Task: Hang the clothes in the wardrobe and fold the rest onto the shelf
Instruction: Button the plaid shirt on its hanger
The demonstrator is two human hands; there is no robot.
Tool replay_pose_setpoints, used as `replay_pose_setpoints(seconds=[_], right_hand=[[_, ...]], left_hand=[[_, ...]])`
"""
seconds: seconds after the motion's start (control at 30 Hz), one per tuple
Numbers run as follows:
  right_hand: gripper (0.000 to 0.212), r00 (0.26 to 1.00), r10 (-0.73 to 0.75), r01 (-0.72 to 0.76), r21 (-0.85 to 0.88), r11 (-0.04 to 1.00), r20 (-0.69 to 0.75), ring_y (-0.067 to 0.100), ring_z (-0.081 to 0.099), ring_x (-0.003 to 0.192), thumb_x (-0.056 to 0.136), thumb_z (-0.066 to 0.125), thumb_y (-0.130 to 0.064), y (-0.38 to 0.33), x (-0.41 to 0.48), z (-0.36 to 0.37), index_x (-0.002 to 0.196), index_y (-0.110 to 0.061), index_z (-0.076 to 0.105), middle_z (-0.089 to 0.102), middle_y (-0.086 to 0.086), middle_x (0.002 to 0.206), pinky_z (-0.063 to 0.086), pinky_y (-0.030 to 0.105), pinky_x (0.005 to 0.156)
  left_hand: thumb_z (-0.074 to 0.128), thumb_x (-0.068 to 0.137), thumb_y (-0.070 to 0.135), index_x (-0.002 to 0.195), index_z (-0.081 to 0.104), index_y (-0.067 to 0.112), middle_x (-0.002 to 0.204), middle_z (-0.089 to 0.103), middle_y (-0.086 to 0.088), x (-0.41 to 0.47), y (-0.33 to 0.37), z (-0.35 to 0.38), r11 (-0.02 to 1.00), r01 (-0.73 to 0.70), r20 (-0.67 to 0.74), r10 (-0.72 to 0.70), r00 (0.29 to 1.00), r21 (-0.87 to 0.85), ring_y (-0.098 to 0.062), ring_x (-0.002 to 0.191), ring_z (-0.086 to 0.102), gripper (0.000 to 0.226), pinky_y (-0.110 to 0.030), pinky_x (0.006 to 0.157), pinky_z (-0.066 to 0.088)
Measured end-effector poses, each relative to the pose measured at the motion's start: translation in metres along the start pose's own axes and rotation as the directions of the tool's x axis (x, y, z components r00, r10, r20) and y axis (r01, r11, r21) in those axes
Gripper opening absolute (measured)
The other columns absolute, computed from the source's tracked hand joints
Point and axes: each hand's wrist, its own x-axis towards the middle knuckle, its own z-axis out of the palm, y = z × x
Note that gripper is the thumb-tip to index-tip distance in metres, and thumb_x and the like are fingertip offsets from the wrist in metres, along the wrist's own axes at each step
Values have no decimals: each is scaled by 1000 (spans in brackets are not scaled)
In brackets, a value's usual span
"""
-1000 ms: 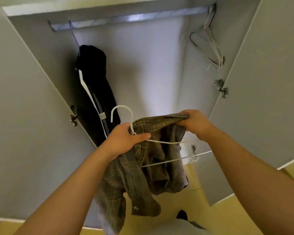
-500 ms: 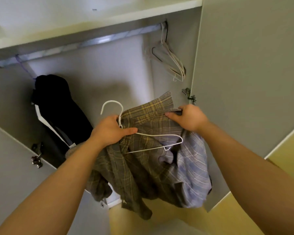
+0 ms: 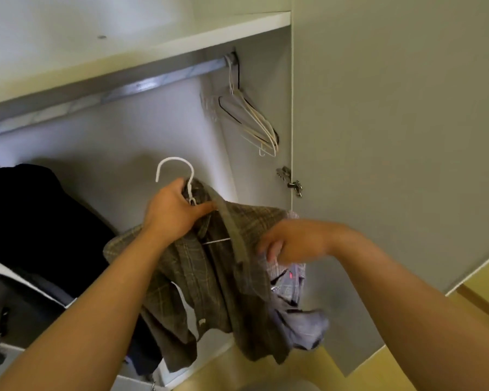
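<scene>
A brown plaid shirt (image 3: pixel 209 277) hangs draped over a white hanger (image 3: pixel 175 167) in front of the open wardrobe. My left hand (image 3: pixel 172 210) grips the hanger's neck just under the hook, together with the shirt's collar. My right hand (image 3: pixel 291 244) is at the shirt's right shoulder, fingers curled into the cloth where the pale lining shows. The hanger's hook points up, below the metal rail (image 3: pixel 124 88). Most of the hanger's frame is hidden by the shirt.
A dark garment (image 3: pixel 40 230) hangs at the left of the wardrobe. Several bare hangers (image 3: pixel 254 119) hang at the rail's right end. A white shelf (image 3: pixel 141 32) runs above the rail. The right door (image 3: pixel 393 136) stands open, with a hinge (image 3: pixel 291 182).
The view has tilted up and right. The shirt now lies over the hanger's right side. My right hand has dropped from the top edge to the shoulder's lower cloth.
</scene>
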Motion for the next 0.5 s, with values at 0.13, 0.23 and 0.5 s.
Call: replay_pose_setpoints(seconds=[0.13, 0.23, 0.5], right_hand=[[34, 810, 115, -87, 75, 993, -575, 21, 54, 118, 89, 59, -16, 18, 22, -12, 122, -22, 64, 60, -2, 113, 43, 28, 93], [46, 892, 111, -78, 92, 993, -438, 24, 50, 125, 97, 56, -43, 14, 49, -1, 138, -23, 51, 56, 4, 135, 41, 39, 106], [37, 676, 255, -122, 237, 964, -691, 20, 50, 72, 102, 46, -43, -18, 96, 21, 68, -30, 41, 46, -12, 65, 41, 35, 65]], left_hand=[[70, 77, 14, 72, 52, 29, 69, 63, 4, 20, -4, 7, 988, -155, 90, 153, 984, 18, -23, 66, 60, 24, -43, 64, 53], [66, 80, 10, 73, 55, 27, 71, 64, 2, 41, -7, 13, 976, -214, 128, 216, 968, -32, -25, 68, 61, 21, -48, 66, 54], [81, 74, 8, 126, 62, 26, 119, 59, 6, 103, -31, 5, 868, -474, 229, 496, 837, -147, -17, 111, 60, 59, -39, 101, 50]])
